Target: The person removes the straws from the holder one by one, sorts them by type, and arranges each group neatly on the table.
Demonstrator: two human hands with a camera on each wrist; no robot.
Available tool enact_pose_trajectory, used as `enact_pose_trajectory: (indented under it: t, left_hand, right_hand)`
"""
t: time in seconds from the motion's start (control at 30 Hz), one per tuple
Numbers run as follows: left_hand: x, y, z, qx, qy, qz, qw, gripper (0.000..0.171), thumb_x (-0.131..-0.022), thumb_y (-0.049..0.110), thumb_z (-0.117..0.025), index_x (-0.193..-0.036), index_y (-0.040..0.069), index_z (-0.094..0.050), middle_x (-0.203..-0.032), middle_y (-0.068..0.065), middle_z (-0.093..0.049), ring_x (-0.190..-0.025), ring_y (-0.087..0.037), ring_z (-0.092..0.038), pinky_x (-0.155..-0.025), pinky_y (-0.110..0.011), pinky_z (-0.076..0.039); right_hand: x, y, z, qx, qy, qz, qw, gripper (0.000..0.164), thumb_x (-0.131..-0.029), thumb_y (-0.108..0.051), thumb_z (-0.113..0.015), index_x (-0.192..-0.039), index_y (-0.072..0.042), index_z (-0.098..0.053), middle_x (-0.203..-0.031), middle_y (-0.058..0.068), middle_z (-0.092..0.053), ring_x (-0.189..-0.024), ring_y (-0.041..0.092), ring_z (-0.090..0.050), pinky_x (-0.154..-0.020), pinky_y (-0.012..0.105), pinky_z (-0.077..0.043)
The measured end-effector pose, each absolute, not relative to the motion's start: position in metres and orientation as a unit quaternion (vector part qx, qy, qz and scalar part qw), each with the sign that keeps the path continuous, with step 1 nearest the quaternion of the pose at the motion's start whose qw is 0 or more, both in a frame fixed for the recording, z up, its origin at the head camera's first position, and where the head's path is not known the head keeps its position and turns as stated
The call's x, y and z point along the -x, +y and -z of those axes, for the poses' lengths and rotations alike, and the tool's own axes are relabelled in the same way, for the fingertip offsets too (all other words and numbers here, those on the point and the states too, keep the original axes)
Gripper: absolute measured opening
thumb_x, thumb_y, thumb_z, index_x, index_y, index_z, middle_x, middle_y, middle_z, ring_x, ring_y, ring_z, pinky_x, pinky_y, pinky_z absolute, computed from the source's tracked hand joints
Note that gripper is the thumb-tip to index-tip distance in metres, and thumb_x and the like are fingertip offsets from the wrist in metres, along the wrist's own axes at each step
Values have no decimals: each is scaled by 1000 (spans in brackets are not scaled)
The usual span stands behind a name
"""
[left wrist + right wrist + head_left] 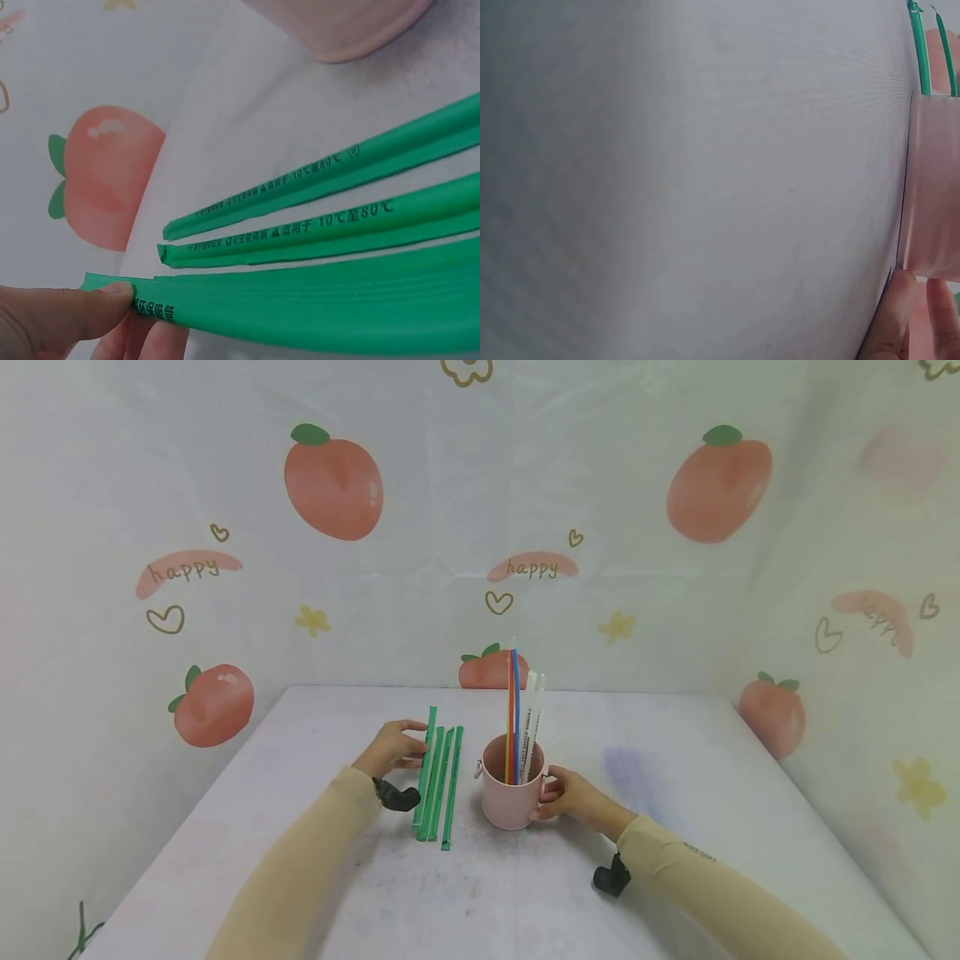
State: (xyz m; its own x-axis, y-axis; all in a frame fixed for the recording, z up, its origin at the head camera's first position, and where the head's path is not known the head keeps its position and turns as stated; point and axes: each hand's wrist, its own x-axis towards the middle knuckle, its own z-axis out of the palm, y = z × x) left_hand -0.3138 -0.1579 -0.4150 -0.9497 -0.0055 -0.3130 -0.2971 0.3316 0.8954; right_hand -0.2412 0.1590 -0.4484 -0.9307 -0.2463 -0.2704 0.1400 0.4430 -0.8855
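Note:
On the table lie several green-wrapped drinking straws (452, 793), side by side and lengthwise. My left hand (392, 748) pinches the far end of the leftmost wrapped straw (300, 307) between thumb and fingers; its tip pokes out past the thumb in the left wrist view. Right of the straws stands a small pink bucket (510, 807), upright, with coloured straws (514, 718) and white-wrapped straws (529, 727) leaning in it. My right hand (576, 797) holds the bucket's right side, thumb low and fingers by the handle lug. Its fingertips (896, 292) meet the bucket wall.
The white table (675, 760) backs onto a hanging cloth (427, 568) printed with fruit, hearts and flowers, which also covers both sides. Each wrist wears a black camera mount. A dark green twig-like thing (81, 931) shows at the lower left edge.

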Motion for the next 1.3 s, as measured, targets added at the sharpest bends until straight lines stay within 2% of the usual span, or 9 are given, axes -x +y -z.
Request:
enact_pose_trajectory:
  t: [0.2, 0.43, 0.77, 1.0, 1.3]
  left_hand:
    - [314, -162, 421, 91, 812, -561, 136, 51, -89, -4, -63, -137, 4, -51, -99, -13, -62, -85, -21, -64, -68, -27, -58]
    - [314, -162, 424, 96, 817, -552, 137, 51, -87, -5, -65, -136, 3, -52, -94, -12, -62, -74, -16, -62, -61, -24, -56]
    - [317, -164, 430, 105, 835, -521, 139, 51, -87, -2, -66, -135, 6, -54, -106, -16, -63, -69, -13, -61, -57, -22, -54]
    - [319, -164, 436, 103, 839, -516, 141, 50, -87, -2, -66, -135, 5, -54, -101, -15, -62, -63, -11, -60, -56, -22, -55]
    - [318, -162, 437, 107, 835, -522, 140, 50, -86, -6, -65, -134, 4, -54, -93, -13, -63, -62, -11, -60, -57, -23, -56]
  right_hand:
    - [242, 160, 450, 41, 828, 527, 185, 87, -74, -4, -83, -144, 9, -32, -112, 16, -60, -96, 19, -58, -94, 37, -52]
    - [243, 159, 450, 40, 828, 528, 183, 87, -74, -4, -83, -144, 9, -32, -112, 17, -60, -97, 20, -58, -92, 35, -52]
    - [242, 160, 448, 44, 822, 537, 185, 84, -75, -2, -82, -143, 8, -34, -110, 16, -61, -94, 18, -58, -89, 32, -53]
    - [242, 159, 449, 43, 824, 534, 184, 86, -74, -2, -82, -143, 9, -32, -111, 17, -60, -96, 19, -58, -91, 34, -53]
    - [240, 158, 447, 44, 826, 531, 184, 83, -75, -3, -82, -143, 7, -34, -112, 17, -60, -96, 19, -59, -92, 36, -53]
